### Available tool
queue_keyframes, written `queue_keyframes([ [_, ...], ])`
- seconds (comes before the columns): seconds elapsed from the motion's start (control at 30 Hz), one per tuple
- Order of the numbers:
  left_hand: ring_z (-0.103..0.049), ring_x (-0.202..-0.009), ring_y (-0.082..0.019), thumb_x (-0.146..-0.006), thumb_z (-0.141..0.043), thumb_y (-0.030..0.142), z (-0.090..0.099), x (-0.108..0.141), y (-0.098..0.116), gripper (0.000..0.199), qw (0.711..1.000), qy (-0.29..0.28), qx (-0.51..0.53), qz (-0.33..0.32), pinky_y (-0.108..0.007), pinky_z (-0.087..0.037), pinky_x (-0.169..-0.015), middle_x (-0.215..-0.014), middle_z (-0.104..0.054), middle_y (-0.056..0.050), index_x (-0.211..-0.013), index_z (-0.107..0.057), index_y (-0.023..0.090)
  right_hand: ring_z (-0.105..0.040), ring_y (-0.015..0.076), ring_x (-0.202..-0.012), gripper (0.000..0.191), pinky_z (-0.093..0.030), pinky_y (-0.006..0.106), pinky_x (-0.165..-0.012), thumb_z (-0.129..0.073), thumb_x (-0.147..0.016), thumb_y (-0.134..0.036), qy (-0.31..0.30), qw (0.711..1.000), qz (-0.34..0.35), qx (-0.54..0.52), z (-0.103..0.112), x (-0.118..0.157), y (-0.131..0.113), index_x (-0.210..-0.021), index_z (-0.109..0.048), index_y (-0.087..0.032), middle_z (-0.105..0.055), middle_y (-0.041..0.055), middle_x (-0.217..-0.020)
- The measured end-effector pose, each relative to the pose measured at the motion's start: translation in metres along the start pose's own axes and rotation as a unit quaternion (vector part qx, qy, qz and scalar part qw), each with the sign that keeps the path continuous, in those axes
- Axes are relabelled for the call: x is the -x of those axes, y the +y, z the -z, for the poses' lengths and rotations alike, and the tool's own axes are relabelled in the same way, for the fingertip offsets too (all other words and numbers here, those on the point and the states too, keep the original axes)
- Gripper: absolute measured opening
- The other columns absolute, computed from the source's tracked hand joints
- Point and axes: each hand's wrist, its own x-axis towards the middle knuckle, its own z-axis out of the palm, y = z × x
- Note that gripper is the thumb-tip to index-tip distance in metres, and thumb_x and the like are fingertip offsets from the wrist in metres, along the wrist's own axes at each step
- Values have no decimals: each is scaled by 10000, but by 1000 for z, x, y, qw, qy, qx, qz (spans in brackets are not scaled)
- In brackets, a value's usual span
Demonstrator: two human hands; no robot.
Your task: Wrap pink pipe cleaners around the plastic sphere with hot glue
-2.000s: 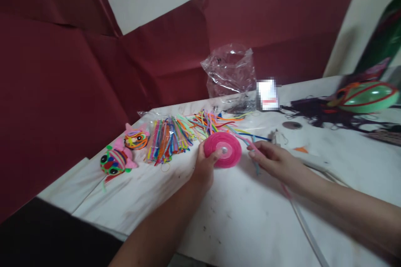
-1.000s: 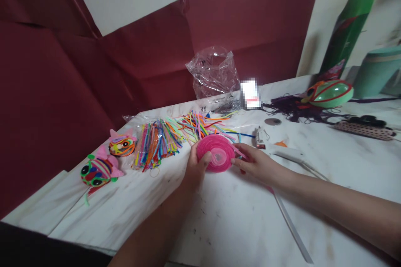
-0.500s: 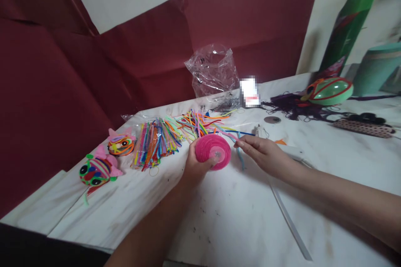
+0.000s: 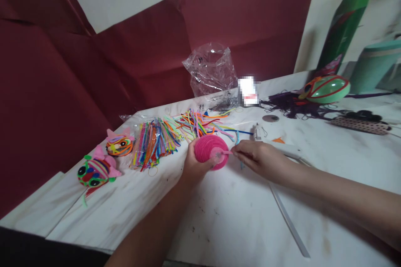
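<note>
My left hand (image 4: 194, 166) is closed around a pink ball (image 4: 206, 148) wound in rings of fuzzy pipe cleaner, with a paler pink centre facing right. The thumb presses near that centre, by a small clear spot. Between the fingertips of my right hand (image 4: 260, 156) is a light pink pipe cleaner (image 4: 227, 152). Its free end points left and meets the pale centre of the ball; whether it is stuck there I cannot tell. A light blue pipe cleaner (image 4: 237, 137) lies just behind my right fingers. Past the right hand rests a white glue gun (image 4: 286, 148), partly covered by my arm.
Loose pipe cleaners (image 4: 200, 123) and a bagged bundle (image 4: 153, 146) lie behind the ball. Two fish-like pipe cleaner figures (image 4: 97, 171) (image 4: 120, 146) sit left. A clear plastic bag (image 4: 213, 71), a green balloon figure (image 4: 328, 89) and a dotted case (image 4: 360, 126) stand farther back.
My right hand has moved slightly left, bringing the pink pipe cleaner's end against the ball's centre. The ball has turned a little to the right in my left hand.
</note>
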Motion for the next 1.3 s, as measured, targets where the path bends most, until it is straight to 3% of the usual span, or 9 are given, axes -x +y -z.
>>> queue_keyframes([
  [0.3,-473,-1242,-321,-465,-868,310,13,-18,-15,954,987,94,-123,-49,-445,-368,-1038,-1271,-530,-138,-1310,-444,183,-580,219,-749,241,-446,339,-694,-485,-855,-348,64,997,9,-43,2,-5,-4,-719,-630,-212,-645,85,-734],
  [0.53,-400,-1309,-330,-489,-852,326,18,-20,-14,933,983,89,-142,-79,-441,-308,-1083,-1399,-434,-135,-1321,-448,206,-519,119,-511,420,-429,260,-523,-638,-706,-603,59,934,-180,-304,12,-10,-9,-665,-581,-189,-594,-2,-558],
  [0.7,-449,-1256,-289,-654,-745,359,20,-19,-11,602,973,136,-141,-125,-412,-337,-1047,-1310,-510,-121,-1193,-533,194,-563,114,-494,453,-470,264,-536,-715,-622,-613,50,884,-221,-409,11,-12,-9,-638,-549,-193,-633,5,-549],
  [0.83,-578,-957,-207,-824,-555,346,24,-11,-3,147,935,188,-193,-230,-357,-422,-912,-922,-614,-42,-862,-585,207,-543,95,-475,431,-455,241,-500,-726,-635,-581,91,876,-211,-425,16,-14,-5,-643,-556,-185,-626,-5,-540],
  [0.93,-567,-799,-179,-872,-467,321,22,-3,5,191,922,154,-202,-291,-323,-447,-804,-760,-570,-17,-735,-544,213,-535,89,-463,417,-441,233,-481,-734,-634,-562,101,869,-213,-436,19,-14,-6,-657,-563,-182,-623,-8,-534],
  [1.03,-579,-880,-202,-856,-473,297,17,0,6,188,900,99,-260,-336,-358,-437,-868,-832,-606,-50,-717,-568,213,-524,83,-454,424,-432,227,-473,-740,-624,-563,94,866,-216,-441,17,-14,-7,-638,-556,-182,-611,-13,-517],
  [1.1,-540,-1085,-263,-769,-595,332,14,-1,3,164,880,69,-325,-339,-423,-379,-987,-1067,-614,-96,-876,-624,212,-515,81,-449,434,-431,230,-473,-736,-622,-575,85,870,-215,-434,15,-14,-7,-625,-547,-184,-606,-17,-514],
  [1.2,-399,-1275,-358,-591,-750,375,14,-5,-6,662,860,35,-418,-291,-502,-285,-1068,-1339,-485,-152,-1202,-556,212,-508,80,-441,428,-431,234,-469,-745,-613,-566,81,873,-222,-427,12,-13,-6,-646,-547,-188,-599,-27,-511],
  [1.3,-366,-1310,-367,-621,-732,343,17,-10,-13,733,837,-3,-469,-282,-520,-269,-1080,-1415,-423,-159,-1303,-491,218,-513,81,-438,393,-438,234,-465,-757,-618,-520,75,870,-231,-429,11,-13,-4,-678,-551,-191,-604,-31,-516],
])
